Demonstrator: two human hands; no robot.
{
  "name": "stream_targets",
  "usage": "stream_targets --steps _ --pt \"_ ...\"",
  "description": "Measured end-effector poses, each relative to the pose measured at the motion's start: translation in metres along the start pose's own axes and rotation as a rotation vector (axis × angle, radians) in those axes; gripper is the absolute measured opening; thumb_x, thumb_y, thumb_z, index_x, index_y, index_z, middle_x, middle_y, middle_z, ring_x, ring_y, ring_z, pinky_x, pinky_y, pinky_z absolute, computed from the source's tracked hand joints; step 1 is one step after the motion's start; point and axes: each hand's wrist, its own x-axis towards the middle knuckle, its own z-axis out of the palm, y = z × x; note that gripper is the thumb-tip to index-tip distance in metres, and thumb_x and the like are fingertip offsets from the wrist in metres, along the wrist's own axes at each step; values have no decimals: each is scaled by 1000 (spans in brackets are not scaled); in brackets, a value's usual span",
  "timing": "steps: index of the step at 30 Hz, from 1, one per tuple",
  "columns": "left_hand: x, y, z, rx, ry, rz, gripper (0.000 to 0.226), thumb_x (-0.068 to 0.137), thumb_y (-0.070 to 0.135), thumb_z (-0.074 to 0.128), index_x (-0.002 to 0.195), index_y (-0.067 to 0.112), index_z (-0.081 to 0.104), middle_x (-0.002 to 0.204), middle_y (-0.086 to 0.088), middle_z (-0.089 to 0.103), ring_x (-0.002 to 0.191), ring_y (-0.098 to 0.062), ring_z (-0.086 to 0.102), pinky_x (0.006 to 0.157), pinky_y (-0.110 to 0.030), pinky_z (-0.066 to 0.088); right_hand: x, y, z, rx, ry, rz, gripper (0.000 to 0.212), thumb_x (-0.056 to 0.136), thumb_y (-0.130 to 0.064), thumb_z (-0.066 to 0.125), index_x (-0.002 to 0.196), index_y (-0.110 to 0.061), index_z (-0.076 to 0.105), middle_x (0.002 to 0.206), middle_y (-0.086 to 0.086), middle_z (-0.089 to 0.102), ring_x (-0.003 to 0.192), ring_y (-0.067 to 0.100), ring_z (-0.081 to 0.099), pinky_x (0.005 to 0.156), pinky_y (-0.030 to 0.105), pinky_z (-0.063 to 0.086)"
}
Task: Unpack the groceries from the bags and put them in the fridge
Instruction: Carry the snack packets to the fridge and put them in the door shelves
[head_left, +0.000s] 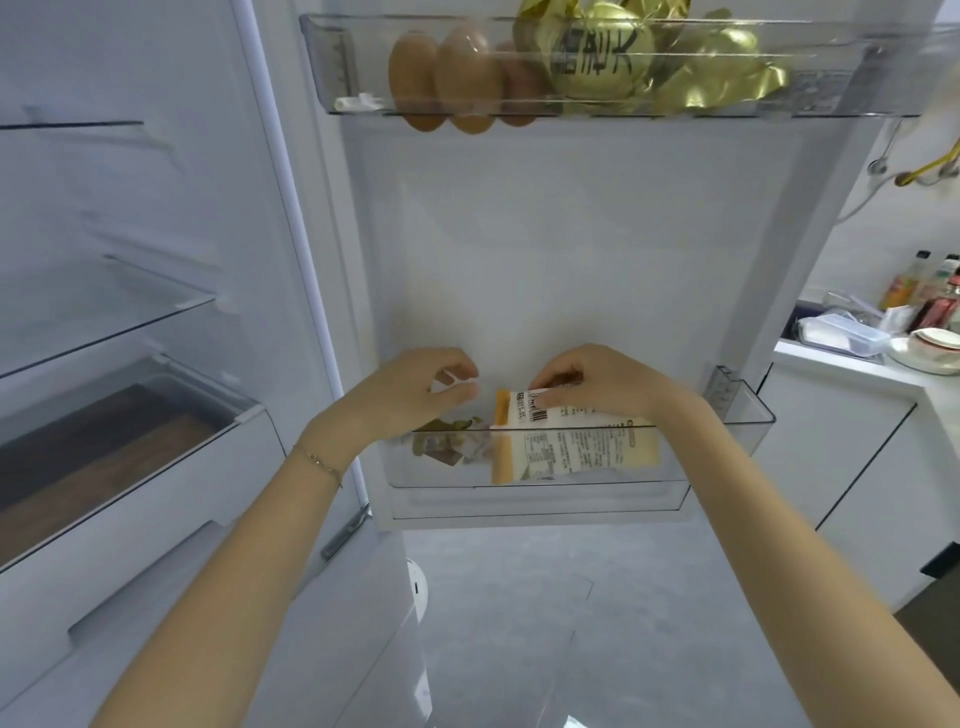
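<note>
Two hands reach into the lower door bin (748, 415). The right hand (597, 384) grips the top of a white and orange packet (519, 410) standing inside. The left hand (415, 395) pinches a white bit (460, 382), too blurry to name, above a greenish packet (441, 452). The upper bin (332, 57) holds eggs (467, 78) and gold bags (727, 73).

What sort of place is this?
Most likely a home kitchen: an open fridge with eggs in its upper door bin, the left hand pinching a clear packet and the right hand holding a yellow packet in the lower door bin, and a counter with bottles and bowls.
</note>
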Motion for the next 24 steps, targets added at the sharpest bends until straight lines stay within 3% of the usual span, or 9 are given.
stream_targets --steps 4,9,14,17,20,24 --pt "-7 4 9 154 104 26 37 98 38 49 133 26 53 136 11 53 124 -9 47 103 -23 34 2 0 6 -59 26 31 19 91 -29 64 108 -23 71 105 -13 67 98 4 60 80 18 43" --pt "-11 0 19 291 199 71 47 98 38 51 142 24 45 145 5 47 134 -16 41 110 -32 31 -5 3 14 -67 -10 111 40 95 -45 53 133 -31 54 131 -11 55 122 9 49 99 25 36" --pt "-10 2 25 317 275 121 49 97 41 51 143 24 45 150 2 42 141 -21 33 115 -37 22 -22 -1 17 -92 219 79 48 95 -50 50 139 -32 46 140 -11 48 128 9 43 104 28 35" --pt "-8 11 29 301 317 156 58 93 54 43 142 23 46 151 -1 41 141 -24 33 116 -43 24 -37 -2 22 -190 382 39 51 95 -49 49 143 -31 41 146 -9 43 136 15 36 110 32 30" --pt "0 25 38 288 331 220 70 87 61 31 140 20 49 150 -4 42 141 -28 33 116 -48 23 -58 2 27 -298 564 27 55 94 -47 54 143 -26 43 145 -3 46 136 21 36 111 41 31" --pt "15 47 60 282 320 328 65 90 59 35 140 19 49 150 -5 42 143 -29 30 117 -49 17 -92 14 26 -299 739 91 59 89 -51 54 142 -26 45 143 -1 48 134 20 36 111 41 29"
